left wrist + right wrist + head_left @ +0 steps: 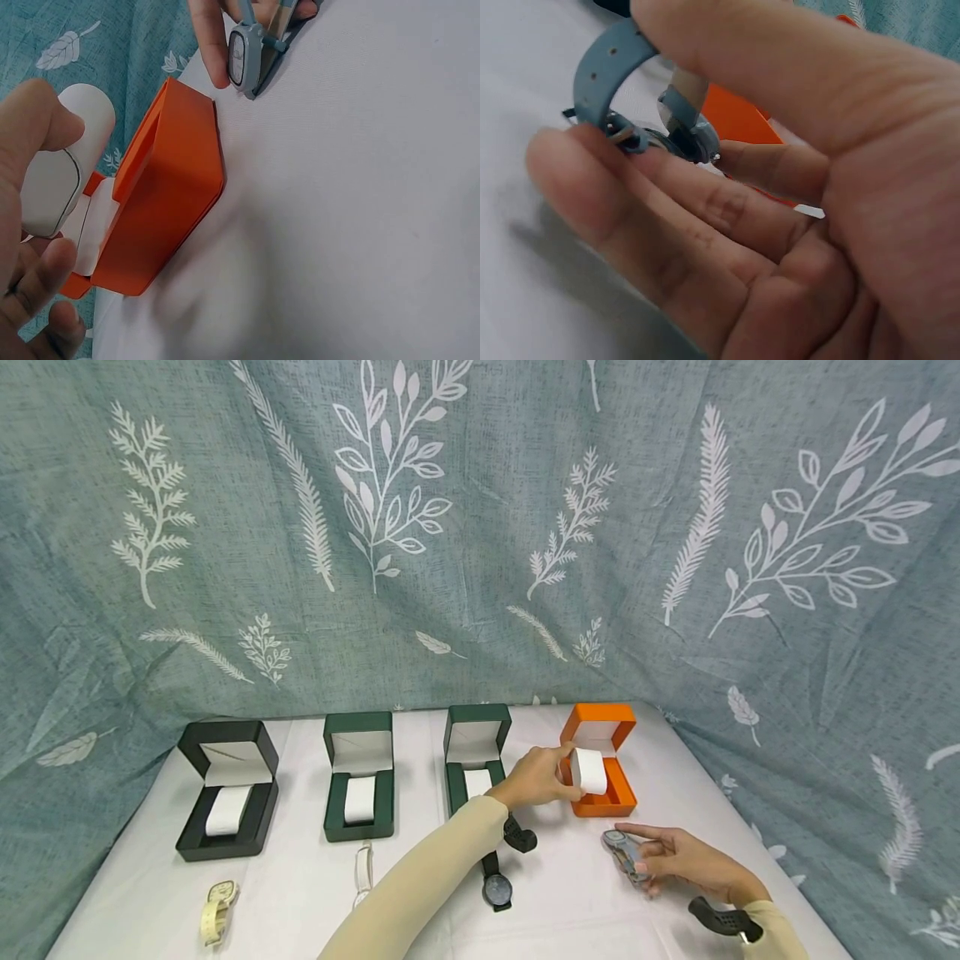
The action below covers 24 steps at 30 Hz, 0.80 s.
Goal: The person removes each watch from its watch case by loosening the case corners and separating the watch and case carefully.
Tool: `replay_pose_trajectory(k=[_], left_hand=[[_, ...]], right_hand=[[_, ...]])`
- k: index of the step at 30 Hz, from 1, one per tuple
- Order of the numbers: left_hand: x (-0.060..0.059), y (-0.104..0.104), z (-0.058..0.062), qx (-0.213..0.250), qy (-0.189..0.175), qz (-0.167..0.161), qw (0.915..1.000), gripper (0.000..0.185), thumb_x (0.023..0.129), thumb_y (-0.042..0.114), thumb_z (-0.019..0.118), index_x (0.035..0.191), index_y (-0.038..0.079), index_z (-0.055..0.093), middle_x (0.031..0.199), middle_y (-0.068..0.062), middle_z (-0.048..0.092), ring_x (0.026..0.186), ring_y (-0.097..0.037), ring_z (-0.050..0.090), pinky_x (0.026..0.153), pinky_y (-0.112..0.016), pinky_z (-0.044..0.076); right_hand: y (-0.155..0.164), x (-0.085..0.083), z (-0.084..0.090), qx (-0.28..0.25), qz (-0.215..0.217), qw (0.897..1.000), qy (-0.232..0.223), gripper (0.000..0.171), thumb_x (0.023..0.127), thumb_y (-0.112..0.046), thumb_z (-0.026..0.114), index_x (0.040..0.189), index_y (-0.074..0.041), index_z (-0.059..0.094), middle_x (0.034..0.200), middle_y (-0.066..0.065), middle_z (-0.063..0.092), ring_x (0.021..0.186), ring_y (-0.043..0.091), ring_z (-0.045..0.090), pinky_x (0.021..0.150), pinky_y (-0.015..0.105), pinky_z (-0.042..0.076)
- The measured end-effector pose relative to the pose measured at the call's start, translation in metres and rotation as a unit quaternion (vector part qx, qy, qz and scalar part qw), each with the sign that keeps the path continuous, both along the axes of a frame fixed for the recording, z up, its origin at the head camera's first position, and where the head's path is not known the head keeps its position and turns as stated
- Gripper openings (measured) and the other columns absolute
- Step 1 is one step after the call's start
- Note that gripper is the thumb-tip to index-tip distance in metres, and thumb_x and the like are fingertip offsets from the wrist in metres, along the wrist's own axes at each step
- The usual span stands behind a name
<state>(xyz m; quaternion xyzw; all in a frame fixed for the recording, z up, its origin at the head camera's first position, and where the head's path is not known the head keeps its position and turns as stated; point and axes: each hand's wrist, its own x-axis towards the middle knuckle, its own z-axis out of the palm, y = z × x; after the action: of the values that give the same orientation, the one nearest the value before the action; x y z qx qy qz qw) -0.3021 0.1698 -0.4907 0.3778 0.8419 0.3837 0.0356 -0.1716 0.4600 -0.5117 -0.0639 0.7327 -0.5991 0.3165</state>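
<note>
My left hand (534, 777) grips a white watch cushion (592, 772) over an open orange watch box (627, 787). The left wrist view has the thumb on top of the cushion (96, 124) and fingers below it, beside the orange box wall (169, 187). In front of that box, my right hand (686, 857) holds a watch (619, 850) with a blue-grey strap just above the white cloth. Its strap (615, 64) is bent in a loop, with the thumb over it and fingers underneath in the right wrist view.
To the left stand a black watch box (268, 817) and two green ones (386, 810) (454, 789), lids raised, white cushions inside. A cream watch (217, 910), a white-strapped watch (363, 870) and a black watch (497, 890) lie before them. Patterned curtain (480, 568) hangs behind.
</note>
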Motion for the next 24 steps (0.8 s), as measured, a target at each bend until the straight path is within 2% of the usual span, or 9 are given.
replay_pose_trajectory(k=[4, 8, 17, 24], left_hand=[[0.0001, -0.0001, 0.0009, -0.001, 0.006, -0.004, 1.0, 0.088, 0.086, 0.033, 0.085, 0.155, -0.002, 0.042, 0.057, 0.008, 0.054, 0.049, -0.005, 0.044, 0.049, -0.019, 0.032], [0.0004, -0.0006, 0.0019, 0.002, 0.005, -0.005, 1.0, 0.088, 0.086, 0.033, 0.085, 0.154, -0.002, 0.042, 0.055, 0.008, 0.054, 0.048, -0.005, 0.043, 0.048, -0.019, 0.031], [0.0012, -0.0002, 0.0007, 0.0, -0.006, 0.0, 1.0, 0.088, 0.085, 0.032, 0.085, 0.154, -0.001, 0.043, 0.055, 0.007, 0.052, 0.047, -0.005, 0.041, 0.047, -0.019, 0.03], [0.0007, 0.0004, 0.0011, -0.008, -0.005, 0.002, 1.0, 0.088, 0.085, 0.033, 0.085, 0.155, 0.0, 0.043, 0.053, 0.007, 0.038, 0.047, -0.007, 0.036, 0.049, -0.021, 0.028]], right_hand=[[-0.0006, 0.0006, 0.0018, 0.016, 0.0, 1.0, 0.007, 0.069, 0.103, -0.011, 0.062, 0.162, -0.004, 0.028, 0.117, 0.02, 0.056, 0.087, 0.027, 0.068, 0.08, 0.048, 0.059], [-0.0009, 0.0002, 0.0031, 0.03, 0.001, 0.999, 0.02, 0.069, 0.101, -0.01, 0.065, 0.161, -0.003, 0.032, 0.122, 0.021, 0.049, 0.089, 0.026, 0.065, 0.08, 0.049, 0.059], [0.0007, 0.0, 0.0063, 0.057, 0.009, 0.998, 0.031, 0.07, 0.102, -0.014, 0.065, 0.163, -0.01, 0.031, 0.124, 0.023, 0.052, 0.084, 0.025, 0.064, 0.076, 0.045, 0.058], [0.0017, -0.0017, 0.0052, 0.067, -0.001, 0.997, 0.036, 0.061, 0.107, -0.02, 0.056, 0.162, -0.011, 0.032, 0.124, 0.021, 0.052, 0.086, 0.028, 0.065, 0.076, 0.047, 0.058]])
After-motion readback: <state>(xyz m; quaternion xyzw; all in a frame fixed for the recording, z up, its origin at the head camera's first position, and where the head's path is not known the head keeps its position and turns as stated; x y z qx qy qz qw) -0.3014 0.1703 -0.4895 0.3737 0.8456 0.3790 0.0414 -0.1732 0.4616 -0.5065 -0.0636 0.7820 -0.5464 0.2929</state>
